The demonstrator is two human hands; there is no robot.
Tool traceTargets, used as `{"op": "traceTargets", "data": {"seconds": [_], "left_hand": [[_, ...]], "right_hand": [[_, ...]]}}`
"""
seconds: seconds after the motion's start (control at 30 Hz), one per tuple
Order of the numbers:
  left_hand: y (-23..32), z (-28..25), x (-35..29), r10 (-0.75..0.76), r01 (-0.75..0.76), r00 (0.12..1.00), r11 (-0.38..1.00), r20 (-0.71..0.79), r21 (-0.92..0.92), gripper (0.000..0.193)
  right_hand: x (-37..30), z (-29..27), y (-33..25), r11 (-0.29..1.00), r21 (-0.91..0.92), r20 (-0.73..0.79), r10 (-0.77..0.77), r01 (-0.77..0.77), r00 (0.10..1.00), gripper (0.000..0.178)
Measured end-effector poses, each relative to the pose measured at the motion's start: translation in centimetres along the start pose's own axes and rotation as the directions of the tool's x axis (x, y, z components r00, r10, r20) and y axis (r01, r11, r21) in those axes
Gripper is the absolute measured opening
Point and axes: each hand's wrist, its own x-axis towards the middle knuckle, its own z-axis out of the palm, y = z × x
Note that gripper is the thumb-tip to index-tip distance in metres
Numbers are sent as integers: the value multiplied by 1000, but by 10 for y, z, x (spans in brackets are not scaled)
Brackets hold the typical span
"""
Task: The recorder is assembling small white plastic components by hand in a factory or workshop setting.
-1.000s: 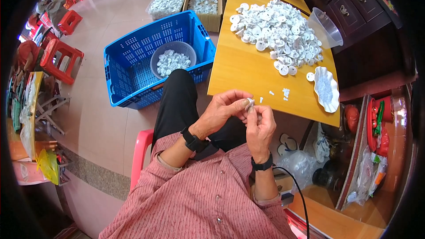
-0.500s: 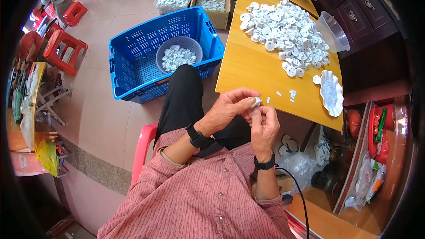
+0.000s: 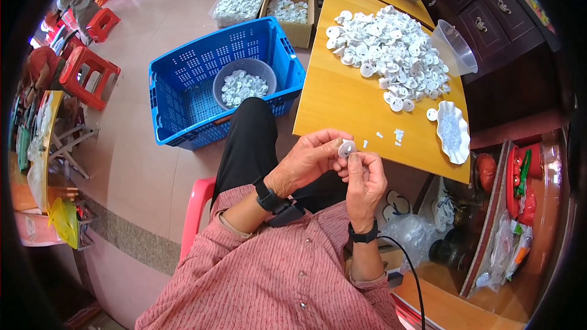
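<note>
Between my hands, just off the table's near edge, is a small round white plastic piece (image 3: pixel 347 148) with its disc face turned up. My left hand (image 3: pixel 309 162) pinches it between thumb and fingers. From the other side, my right hand (image 3: pixel 365 177) closes its thumb and fingertips on the piece's edge; whether they also hold a smaller part is hidden. Several tiny white plastic pieces (image 3: pixel 398 137) lie on the yellow table (image 3: pixel 318 101) near my fingers. Farther back spreads a large heap of similar white disc pieces (image 3: pixel 397 52). A scalloped white dish (image 3: pixel 465 140) holds small translucent bits.
Left of the table, a blue crate (image 3: pixel 174 128) on the floor holds a grey basket (image 3: pixel 269 72) of white pieces. Behind it are a cardboard box (image 3: pixel 304 33) and a clear tub (image 3: pixel 237 9). A clear container (image 3: pixel 458 49) rests beside the heap. Red stools (image 3: pixel 92 76) stand far left.
The white piece has turned so its round face shows. Both hands stay pinched together around it, shifted only slightly; the whole view has moved a little.
</note>
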Motion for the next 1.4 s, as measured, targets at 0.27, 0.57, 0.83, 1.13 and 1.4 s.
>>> {"op": "traceTargets", "data": {"seconds": [0.27,0.57,0.83,1.13,1.4], "left_hand": [[1,4,-2,41,-42,999,990,10,134,27],[38,9,-10,141,-100,981,957,-132,273,25],[119,-43,12,534,-353,760,818,-370,455,29],[135,-68,42,765,-251,485,586,-424,771,44],[72,16,66,522,-88,853,173,-15,981,23]], "right_hand": [[-1,-2,4,999,3,-12,44,-44,999,13],[0,0,3,993,-108,-36,39,-42,999,16],[-1,-4,13,990,-135,-7,38,-39,999,16],[1,-3,24,988,-156,-25,10,-13,1000,14],[11,-18,25,896,-422,-53,-178,140,983,11]]}}
